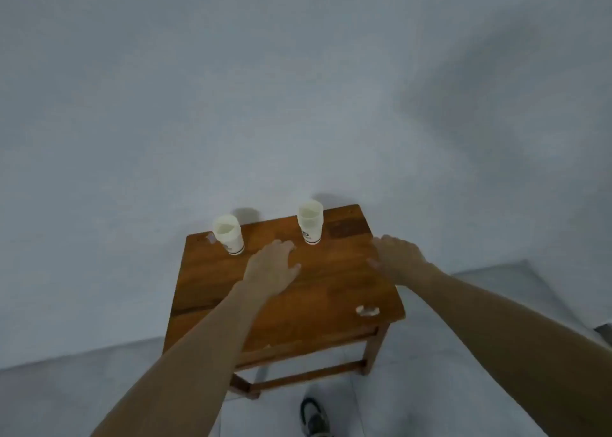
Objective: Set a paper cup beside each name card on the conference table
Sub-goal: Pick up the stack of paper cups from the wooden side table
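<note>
Two paper cups stand upright at the far edge of the wooden bench point(331, 304), both beyond the fingers and both with the long axis vertical, mouth up. The right-hand cup point(310, 221), which may be a nested stack, stands just ahead of the left hand point(271, 268) and slightly to its right; the fingers point(284, 246) of that hand point toward its base, near but apart. The left-hand cup point(228, 234) stands farther off, ahead and to the left of the same fingers. The right hand point(399, 258) hovers well to the right of both cups, so the left hand is the nearer to either. Both hands are spread, palm down, gripping nothing. A short forward reach by the left hand would probably meet the right-hand cup first. No name card can be made out; a small pale object point(367, 311) lies behind the right hand, near the bench's near corner.
</note>
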Demonstrator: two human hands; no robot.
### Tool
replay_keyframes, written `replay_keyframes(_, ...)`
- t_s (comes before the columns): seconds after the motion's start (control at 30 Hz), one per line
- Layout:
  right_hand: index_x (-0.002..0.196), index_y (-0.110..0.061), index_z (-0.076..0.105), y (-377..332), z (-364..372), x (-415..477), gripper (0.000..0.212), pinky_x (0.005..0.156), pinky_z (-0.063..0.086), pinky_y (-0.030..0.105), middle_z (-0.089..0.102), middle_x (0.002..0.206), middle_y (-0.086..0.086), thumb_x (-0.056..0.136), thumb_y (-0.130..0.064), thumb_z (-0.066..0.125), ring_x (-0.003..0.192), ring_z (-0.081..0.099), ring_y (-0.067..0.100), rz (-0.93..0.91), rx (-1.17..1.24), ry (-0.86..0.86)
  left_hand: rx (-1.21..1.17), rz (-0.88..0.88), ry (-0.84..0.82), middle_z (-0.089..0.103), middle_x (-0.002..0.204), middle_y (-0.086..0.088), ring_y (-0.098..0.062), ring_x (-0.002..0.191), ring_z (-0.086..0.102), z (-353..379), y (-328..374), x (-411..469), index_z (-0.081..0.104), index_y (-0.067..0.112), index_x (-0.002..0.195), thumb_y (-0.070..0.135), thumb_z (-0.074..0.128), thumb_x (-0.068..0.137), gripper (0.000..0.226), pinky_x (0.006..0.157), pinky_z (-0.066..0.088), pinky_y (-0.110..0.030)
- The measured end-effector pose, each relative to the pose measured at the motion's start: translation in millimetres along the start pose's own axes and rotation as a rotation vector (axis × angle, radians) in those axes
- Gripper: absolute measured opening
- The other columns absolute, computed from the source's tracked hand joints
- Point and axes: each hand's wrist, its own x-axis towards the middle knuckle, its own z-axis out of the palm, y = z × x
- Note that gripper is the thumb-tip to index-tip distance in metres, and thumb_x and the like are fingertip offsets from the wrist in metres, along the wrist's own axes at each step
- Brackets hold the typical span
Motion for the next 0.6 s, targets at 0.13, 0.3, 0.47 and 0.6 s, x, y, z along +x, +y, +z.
replay_keyframes(0.13,0.124,-0.017,0.051,2.0,32.6,39.0,0.036,0.088,0.05,0.037,0.056,0.119,0.005,0.097,-0.041,0.051,0.106,0.06,0.024,0.037,0.008,-0.057,-0.021,0.024,0.011,0.04,0.15,-0.005,-0.024,0.131,0.047,13.9,-6.9,51.6,0.038,0.018,0.146,0.034,0.058,0.094,0.058,0.105,0.041,-0.037)
replay_keyframes(0.3,0.129,-0.015,0.049,4.6,68.4,106.4,0.041,0.095,0.049,0.04,0.052,0.127,0.008,0.097,-0.041,0.052,0.115,0.055,0.027,0.086,0.02,-0.142,0.001,0.1,0.029,0.048,0.14,-0.005,-0.022,0.114,0.058,32.8,-27.1,138.7,0.036,0.016,0.145,0.03,0.061,0.093,0.06,0.09,0.05,-0.033)
replay_keyframes(0.47,0.145,-0.016,0.037,-1.0,96.4,143.2,0.055,0.112,0.035,0.047,0.035,0.152,0.012,0.098,-0.044,0.047,0.141,0.034,0.032,0.066,-0.001,-0.187,0.062,0.188,-0.03,0.049,0.141,-0.004,-0.024,0.104,0.063,56.8,-34.9,188.4,0.041,0.016,0.138,0.026,0.065,0.09,0.056,0.082,0.054,-0.033)
replay_keyframes(0.6,0.156,-0.022,0.017,-0.8,134.4,150.3,0.068,0.122,0.014,0.047,0.008,0.166,0.008,0.099,-0.058,0.03,0.153,0.005,0.029,0.077,0.036,-0.243,0.059,0.18,-0.112,0.058,0.134,-0.001,-0.022,0.105,0.065,77.1,-43.1,209.5,0.05,0.018,0.133,0.027,0.066,0.089,0.048,0.087,0.055,-0.036)
